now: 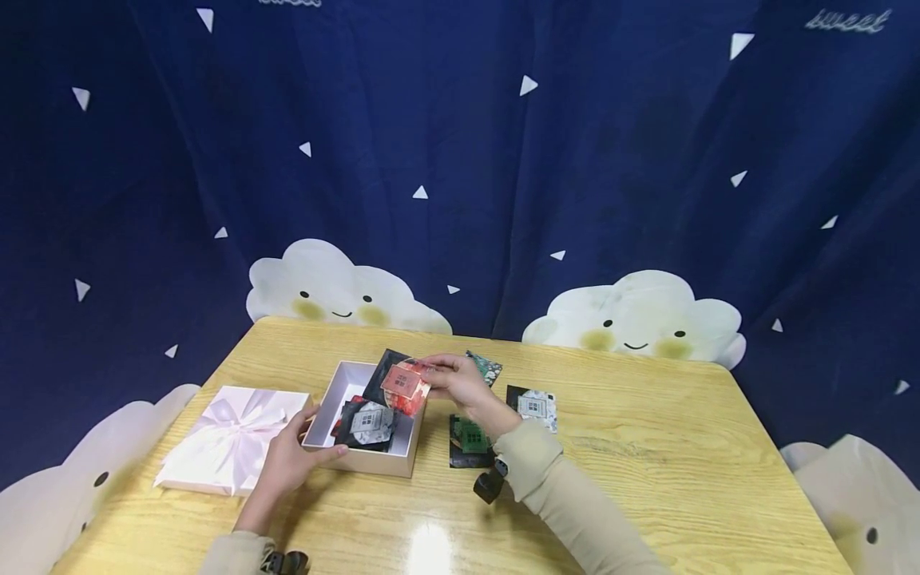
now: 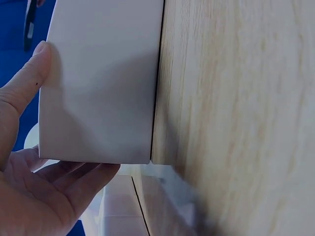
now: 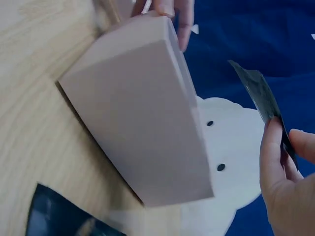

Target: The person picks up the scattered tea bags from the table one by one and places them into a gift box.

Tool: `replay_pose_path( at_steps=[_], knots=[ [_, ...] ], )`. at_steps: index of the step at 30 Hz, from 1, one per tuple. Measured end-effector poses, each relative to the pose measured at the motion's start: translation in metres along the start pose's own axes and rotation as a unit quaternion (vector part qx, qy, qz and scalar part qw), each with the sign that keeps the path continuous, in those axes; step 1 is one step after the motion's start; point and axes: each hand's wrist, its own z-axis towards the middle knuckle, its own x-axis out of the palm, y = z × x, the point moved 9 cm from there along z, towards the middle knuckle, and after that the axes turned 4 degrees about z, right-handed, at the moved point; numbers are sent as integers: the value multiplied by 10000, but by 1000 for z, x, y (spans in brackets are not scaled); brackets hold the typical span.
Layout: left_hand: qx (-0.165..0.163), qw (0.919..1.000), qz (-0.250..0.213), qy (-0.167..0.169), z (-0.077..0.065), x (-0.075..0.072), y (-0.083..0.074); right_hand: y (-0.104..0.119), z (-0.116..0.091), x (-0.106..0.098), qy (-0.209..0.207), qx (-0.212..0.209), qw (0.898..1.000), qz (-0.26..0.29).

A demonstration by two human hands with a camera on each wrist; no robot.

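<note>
A pale pink open box (image 1: pixel 374 461) stands on the table, with several dark sachets inside, the top one grey-and-white (image 1: pixel 371 423). My left hand (image 1: pixel 287 459) grips the box at its near left corner; in the left wrist view the thumb lies at the top edge and the fingers along the adjoining side. My right hand (image 1: pixel 463 387) pinches a black-and-red sachet (image 1: pixel 402 382) by its right edge, above the right side of the box. The right wrist view shows this sachet (image 3: pixel 263 96) edge-on, between thumb and fingers, apart from the box.
A pale pink lid (image 1: pixel 233 439) with a ribbon bow lies left of the box. To the right lie a green sachet (image 1: pixel 470 439), a black-and-white sachet (image 1: pixel 533 406) and a teal patterned one (image 1: pixel 485 367) partly behind my right hand. A dark blue curtain (image 1: pixel 460 160) hangs behind the table.
</note>
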Motion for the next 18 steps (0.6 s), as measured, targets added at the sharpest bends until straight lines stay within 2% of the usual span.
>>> replay_pose_path(
  at_steps=[9,18],
  knots=[
    [75,9999,-79,-12,0,0,-1,-30,11,19,34,286,9992,-266],
    [73,9999,-74,-23,0,-1,-1,-47,18,34,121,538,9980,-300]
  ],
)
